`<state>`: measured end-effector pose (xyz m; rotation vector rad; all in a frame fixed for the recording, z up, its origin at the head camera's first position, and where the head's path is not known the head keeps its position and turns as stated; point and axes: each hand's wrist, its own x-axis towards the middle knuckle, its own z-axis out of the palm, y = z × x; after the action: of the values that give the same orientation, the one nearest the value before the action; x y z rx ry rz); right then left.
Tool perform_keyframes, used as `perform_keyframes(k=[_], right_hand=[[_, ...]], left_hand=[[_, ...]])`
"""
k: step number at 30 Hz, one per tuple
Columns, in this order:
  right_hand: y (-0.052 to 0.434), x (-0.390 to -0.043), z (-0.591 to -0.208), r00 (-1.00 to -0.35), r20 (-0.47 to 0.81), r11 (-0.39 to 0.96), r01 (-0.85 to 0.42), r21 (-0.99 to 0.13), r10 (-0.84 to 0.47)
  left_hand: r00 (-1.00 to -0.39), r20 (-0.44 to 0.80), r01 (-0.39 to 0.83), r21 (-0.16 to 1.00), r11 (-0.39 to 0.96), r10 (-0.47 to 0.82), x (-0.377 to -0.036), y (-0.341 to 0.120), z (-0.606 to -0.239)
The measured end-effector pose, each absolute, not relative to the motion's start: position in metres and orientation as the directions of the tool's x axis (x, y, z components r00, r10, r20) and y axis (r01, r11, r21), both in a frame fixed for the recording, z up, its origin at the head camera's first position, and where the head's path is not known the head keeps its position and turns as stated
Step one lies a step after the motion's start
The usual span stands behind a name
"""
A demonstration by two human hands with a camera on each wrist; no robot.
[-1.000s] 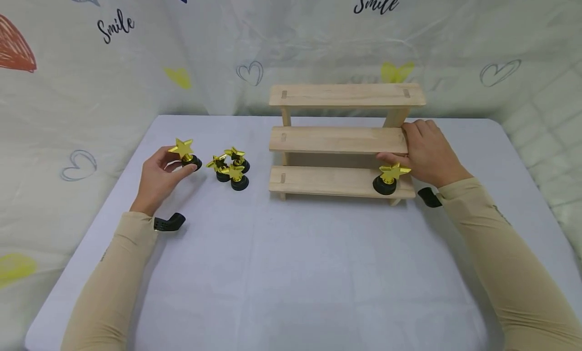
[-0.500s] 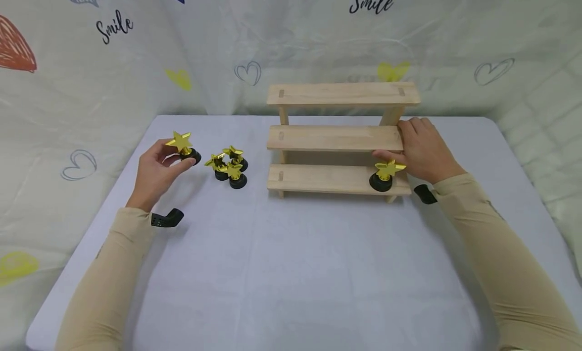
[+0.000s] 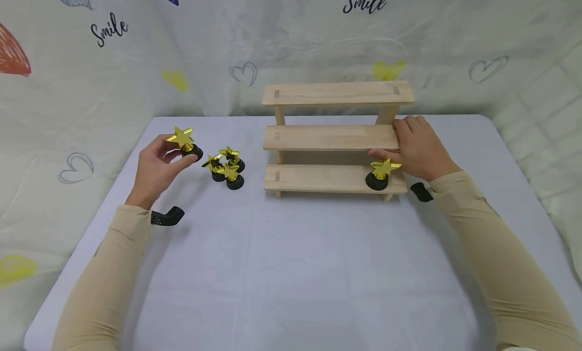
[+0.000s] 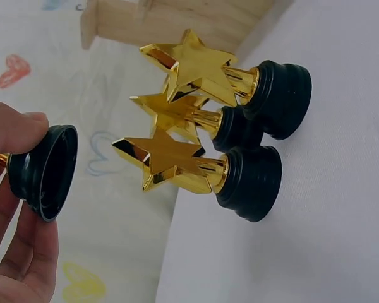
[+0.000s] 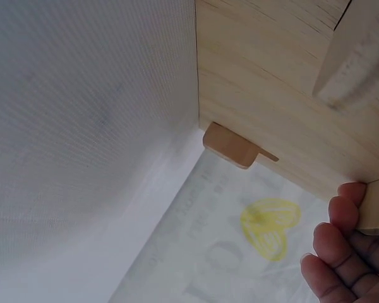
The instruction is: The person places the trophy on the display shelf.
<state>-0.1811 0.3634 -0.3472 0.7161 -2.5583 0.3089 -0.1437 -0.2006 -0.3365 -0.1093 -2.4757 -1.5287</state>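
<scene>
My left hand (image 3: 178, 150) pinches a gold star trophy (image 3: 184, 140) by its black base (image 4: 44, 170), just above the table at the left. Three more star trophies (image 3: 226, 166) (image 4: 205, 126) stand clustered on the table to its right. A three-tier wooden shelf (image 3: 336, 137) stands at the back centre. Another star trophy (image 3: 379, 174) stands at the right end of the lowest tier. My right hand (image 3: 393, 139) grips the right end of the middle tier, fingers (image 5: 333, 252) on top and thumb underneath, just behind that trophy.
A white cloth covers the table (image 3: 291, 270). A printed sheet with hearts and "Smile" lettering (image 3: 113, 30) hangs close behind the shelf and along both sides. The table's edges run near my left and right forearms.
My left hand has raised its star trophy a little off the table. My right hand stays on the shelf's middle tier. The view has drifted slightly.
</scene>
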Motion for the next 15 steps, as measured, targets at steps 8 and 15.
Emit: perform_keyframes(k=[8,15], right_hand=[[0.363,-0.18,-0.347,-0.767,0.474,0.845,-0.528,-0.084,-0.433],[0.365,-0.18,-0.346,-0.765,0.473,0.853,-0.519,-0.05,-0.438]], left_hand=[[-0.969,0.241,0.198,0.88,0.433,-0.047,-0.139,-0.191,-0.329],[-0.961,0.277,0.252,0.866,0.432,0.005,-0.136,-0.178,-0.323]])
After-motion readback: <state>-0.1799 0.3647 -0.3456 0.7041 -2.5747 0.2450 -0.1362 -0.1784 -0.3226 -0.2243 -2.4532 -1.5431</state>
